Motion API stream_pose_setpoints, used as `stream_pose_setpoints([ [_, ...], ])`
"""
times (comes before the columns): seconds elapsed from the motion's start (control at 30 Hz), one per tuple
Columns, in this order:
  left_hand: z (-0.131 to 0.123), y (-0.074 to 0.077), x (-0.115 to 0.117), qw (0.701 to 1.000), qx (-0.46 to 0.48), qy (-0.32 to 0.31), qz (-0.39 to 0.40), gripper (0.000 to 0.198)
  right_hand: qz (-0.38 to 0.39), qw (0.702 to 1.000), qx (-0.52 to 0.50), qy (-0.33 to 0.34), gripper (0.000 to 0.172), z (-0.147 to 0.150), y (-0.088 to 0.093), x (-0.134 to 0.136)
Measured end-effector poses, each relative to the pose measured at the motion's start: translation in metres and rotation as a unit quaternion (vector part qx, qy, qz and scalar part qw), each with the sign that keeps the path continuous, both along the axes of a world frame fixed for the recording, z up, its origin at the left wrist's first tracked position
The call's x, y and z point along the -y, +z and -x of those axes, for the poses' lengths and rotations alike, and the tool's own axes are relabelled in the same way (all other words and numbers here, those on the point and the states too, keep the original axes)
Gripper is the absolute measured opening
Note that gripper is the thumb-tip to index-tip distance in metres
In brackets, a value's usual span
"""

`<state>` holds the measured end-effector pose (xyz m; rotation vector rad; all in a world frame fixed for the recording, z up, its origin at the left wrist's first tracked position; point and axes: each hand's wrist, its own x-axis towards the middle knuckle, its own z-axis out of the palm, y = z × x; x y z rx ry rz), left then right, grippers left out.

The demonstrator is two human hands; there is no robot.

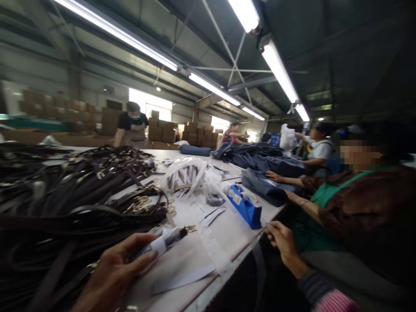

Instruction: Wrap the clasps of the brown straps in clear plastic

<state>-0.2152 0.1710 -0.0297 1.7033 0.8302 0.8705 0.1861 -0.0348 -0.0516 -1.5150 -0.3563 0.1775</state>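
My left hand (pixel 121 264) is closed around a bundled dark strap (pixel 173 237) with a white band about it. A gold metal clip (pixel 190 228) shows at the strap's far end. Beside the blue tape dispenser (pixel 244 207), just past the table edge, my right hand (pixel 282 239) has its thumb and fingertips pinched together. What lies between those fingertips is too small to make out. To the left of my left hand spreads a large heap of dark straps (pixel 65 190) with metal fittings.
White slips (pixel 212 216) lie on the table (pixel 182 264), near a clear plastic bag of banded pieces (pixel 185 175). Folded dark blue cloth (pixel 263 186) rests under the hands of a co-worker in a green apron (pixel 334 190). Another person (pixel 133 128) stands across the table.
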Motion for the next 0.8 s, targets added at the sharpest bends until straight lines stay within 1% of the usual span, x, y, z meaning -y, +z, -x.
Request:
stream_pose_setpoints([
  [0.07,0.001,0.004,0.0,1.0,0.011,-0.005,0.0,0.041,-0.005,0.999,0.008,0.053,0.043,0.029,0.006,0.002],
  [0.1,0.001,0.006,0.0,1.0,0.02,-0.007,0.002,0.039,-0.011,0.995,0.009,0.098,0.044,0.05,0.01,-0.001],
  [0.13,0.0,0.008,0.001,0.999,0.032,-0.003,0.004,0.038,-0.015,0.989,0.004,0.148,0.045,0.075,0.014,-0.005],
  [0.2,-0.003,0.01,0.005,0.999,0.045,0.007,-0.001,0.036,-0.024,0.965,-0.019,0.259,0.043,0.135,0.023,-0.02],
  [0.27,-0.003,0.011,0.01,0.999,0.045,0.019,-0.025,0.035,-0.052,0.931,-0.059,0.356,0.044,0.196,0.03,-0.04],
  [0.33,-0.002,0.01,0.013,0.997,0.044,0.022,-0.053,0.034,-0.085,0.903,-0.1,0.409,0.045,0.246,0.033,-0.063],
  [0.4,0.0,0.009,0.015,0.995,0.049,0.026,-0.079,0.033,-0.117,0.893,-0.132,0.414,0.046,0.276,0.032,-0.086],
  [0.47,0.003,0.007,0.014,0.992,0.057,0.04,-0.105,0.033,-0.142,0.896,-0.143,0.396,0.047,0.289,0.028,-0.103],
  [0.57,0.004,0.006,0.011,0.987,0.066,0.063,-0.133,0.032,-0.157,0.903,-0.138,0.374,0.049,0.292,0.024,-0.117],
  [0.67,0.004,0.007,0.009,0.984,0.072,0.08,-0.145,0.03,-0.155,0.912,-0.131,0.357,0.049,0.292,0.023,-0.122],
  [0.8,0.005,0.014,0.011,0.979,0.079,0.085,-0.169,0.029,-0.143,0.923,-0.124,0.334,0.052,0.293,0.025,-0.125],
])
